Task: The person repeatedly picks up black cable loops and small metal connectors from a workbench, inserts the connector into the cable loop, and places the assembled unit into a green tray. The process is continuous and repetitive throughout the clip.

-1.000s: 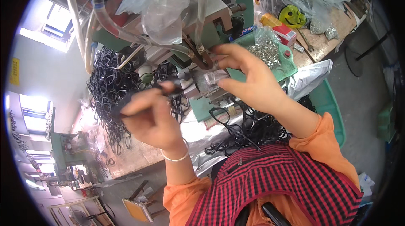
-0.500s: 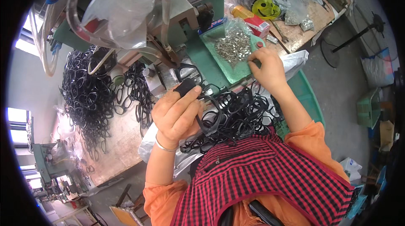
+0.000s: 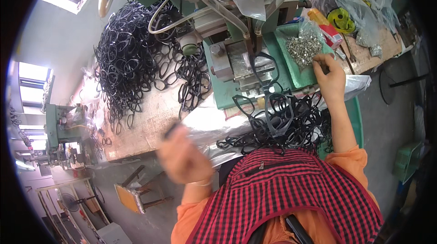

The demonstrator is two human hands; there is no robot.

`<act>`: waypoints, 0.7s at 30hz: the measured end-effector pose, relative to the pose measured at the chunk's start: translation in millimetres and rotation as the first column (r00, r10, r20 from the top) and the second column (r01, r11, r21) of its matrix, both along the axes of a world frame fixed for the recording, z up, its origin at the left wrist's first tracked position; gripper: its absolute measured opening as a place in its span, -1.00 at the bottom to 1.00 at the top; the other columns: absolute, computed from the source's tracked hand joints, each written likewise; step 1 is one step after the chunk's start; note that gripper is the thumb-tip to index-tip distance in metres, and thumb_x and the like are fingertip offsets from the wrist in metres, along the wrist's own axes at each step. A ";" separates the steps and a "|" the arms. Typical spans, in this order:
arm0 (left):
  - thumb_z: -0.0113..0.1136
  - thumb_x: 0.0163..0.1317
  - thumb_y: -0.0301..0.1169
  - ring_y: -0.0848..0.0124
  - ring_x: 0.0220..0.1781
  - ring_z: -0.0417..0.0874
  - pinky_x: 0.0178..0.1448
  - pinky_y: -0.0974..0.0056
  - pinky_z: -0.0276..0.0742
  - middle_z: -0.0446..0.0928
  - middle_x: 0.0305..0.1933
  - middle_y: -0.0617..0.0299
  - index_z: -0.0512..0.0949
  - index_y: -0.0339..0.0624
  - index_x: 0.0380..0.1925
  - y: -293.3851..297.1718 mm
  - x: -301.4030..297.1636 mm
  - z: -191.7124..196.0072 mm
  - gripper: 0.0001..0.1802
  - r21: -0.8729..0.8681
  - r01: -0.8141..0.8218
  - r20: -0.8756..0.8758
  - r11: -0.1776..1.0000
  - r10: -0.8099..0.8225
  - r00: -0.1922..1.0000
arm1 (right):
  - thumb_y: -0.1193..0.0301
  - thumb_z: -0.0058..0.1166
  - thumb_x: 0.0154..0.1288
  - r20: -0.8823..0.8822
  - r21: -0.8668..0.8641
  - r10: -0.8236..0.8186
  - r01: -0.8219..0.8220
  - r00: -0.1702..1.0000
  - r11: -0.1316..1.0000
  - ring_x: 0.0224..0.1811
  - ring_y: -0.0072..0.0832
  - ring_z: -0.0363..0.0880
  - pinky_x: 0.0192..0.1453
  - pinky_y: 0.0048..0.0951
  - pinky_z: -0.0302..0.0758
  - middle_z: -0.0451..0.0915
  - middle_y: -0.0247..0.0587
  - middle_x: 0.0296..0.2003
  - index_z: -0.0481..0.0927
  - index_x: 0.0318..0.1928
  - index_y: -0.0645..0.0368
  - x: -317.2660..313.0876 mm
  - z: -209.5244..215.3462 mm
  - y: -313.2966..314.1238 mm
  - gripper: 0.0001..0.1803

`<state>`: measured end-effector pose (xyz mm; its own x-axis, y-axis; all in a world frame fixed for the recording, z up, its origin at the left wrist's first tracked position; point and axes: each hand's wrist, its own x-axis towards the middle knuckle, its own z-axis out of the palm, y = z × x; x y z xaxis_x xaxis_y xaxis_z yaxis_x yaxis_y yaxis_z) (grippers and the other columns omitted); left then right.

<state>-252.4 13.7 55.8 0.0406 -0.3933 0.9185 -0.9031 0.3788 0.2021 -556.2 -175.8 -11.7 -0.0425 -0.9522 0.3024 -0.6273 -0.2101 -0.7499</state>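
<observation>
My right hand [image 3: 330,77] pinches into the metal parts [image 3: 304,48] in the green tray [image 3: 291,68]. Left hand [image 3: 182,157] blurred, fingers' state unclear, beside the frames [image 3: 277,116] on the table [image 3: 150,116].

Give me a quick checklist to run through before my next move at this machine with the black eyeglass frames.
1. Right hand at the pile of small silver parts on the green tray: ok, its fingers are at the pile's edge.
2. Part pinched in the right hand: cannot tell, too small.
3. Eyeglass frame at the machine: ok, one hangs below the press head.
4. Left hand steady: not ok, it is blurred with motion out beyond the bench edge.
5. What the left hand holds: cannot tell, only a dark blurred shape shows at its fingertips.
6. Supply of frames on the bench: ok, a large heap lies left of the machine.
</observation>
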 end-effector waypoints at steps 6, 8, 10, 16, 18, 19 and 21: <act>0.30 0.27 -0.61 0.13 0.15 0.62 0.36 0.10 0.46 0.68 0.06 0.04 0.68 -0.26 -0.16 -50.2 51.8 40.2 -0.85 0.272 -0.284 -0.128 0.919 0.328 0.936 | 0.50 0.27 0.29 0.154 -0.075 0.084 -0.074 0.985 0.994 -0.26 -0.46 0.69 -0.07 -0.45 0.57 0.74 -0.19 -0.29 0.73 -0.14 0.23 20.2 4.2 -6.1 -0.85; 0.41 0.19 -0.48 0.09 0.21 0.57 0.42 0.06 0.36 0.66 0.12 0.08 0.71 -0.19 -0.24 -75.9 69.7 5.8 -0.86 0.451 -0.439 0.179 0.778 0.403 0.898 | 0.51 0.26 0.30 0.158 0.003 0.079 -0.081 0.984 0.997 -0.26 -0.47 0.69 -0.07 -0.46 0.56 0.74 -0.20 -0.29 0.73 -0.13 0.23 27.7 8.6 -6.9 -0.85; 0.42 0.18 -0.39 0.07 0.18 0.57 0.39 0.03 0.35 0.64 0.16 0.09 0.72 -0.17 -0.24 -94.3 93.8 -61.1 -0.84 0.512 -0.586 0.379 0.628 0.447 0.811 | 0.50 0.25 0.31 0.202 0.061 0.065 -0.078 0.977 0.995 -0.26 -0.48 0.68 -0.07 -0.47 0.56 0.74 -0.21 -0.29 0.72 -0.12 0.23 23.9 2.3 -7.3 -0.84; 0.11 0.50 -0.32 0.04 -0.20 0.69 -0.12 0.00 0.58 0.71 -0.15 0.06 0.56 -0.08 -0.04 -88.4 124.8 -93.3 -0.84 0.650 -0.395 -0.088 0.649 0.581 0.809 | 0.57 0.26 0.27 0.046 -0.187 -0.067 0.075 0.997 0.979 -0.16 -0.37 0.70 0.01 -0.39 0.57 0.72 -0.15 -0.21 0.71 -0.14 0.26 -35.9 -17.1 17.9 -0.85; -0.04 0.56 -0.26 -0.03 -0.20 0.75 -0.15 -0.07 0.57 0.75 -0.17 0.03 0.52 -0.13 -0.02 -84.7 156.5 -72.4 -0.76 0.584 -0.499 -0.061 0.640 0.648 0.759 | 0.59 0.25 0.27 0.017 -0.186 -0.116 0.117 0.993 0.976 -0.13 -0.37 0.70 0.04 -0.40 0.57 0.72 -0.17 -0.21 0.71 -0.15 0.27 -54.1 -17.4 29.3 -0.85; -0.05 0.56 -0.24 -0.14 -0.14 0.73 -0.13 -0.10 0.57 0.73 -0.15 -0.06 0.51 -0.17 0.00 -84.2 178.2 -70.1 -0.73 0.664 -0.498 -0.012 0.559 0.673 0.740 | 0.59 0.25 0.27 0.039 -0.159 -0.131 0.136 0.991 0.978 -0.13 -0.37 0.70 0.04 -0.40 0.57 0.72 -0.17 -0.21 0.71 -0.15 0.27 -60.5 -21.1 30.9 -0.85; -0.05 0.55 -0.22 -0.24 -0.11 0.69 -0.09 -0.17 0.56 0.70 -0.13 -0.19 0.49 -0.20 0.02 -88.5 219.8 -88.4 -0.70 0.697 -0.585 0.160 0.414 0.706 0.690 | 0.59 0.25 0.26 0.142 -0.116 -0.062 0.078 0.988 0.990 -0.13 -0.37 0.70 0.05 -0.40 0.57 0.72 -0.17 -0.21 0.71 -0.16 0.27 -49.8 -12.4 30.7 -0.86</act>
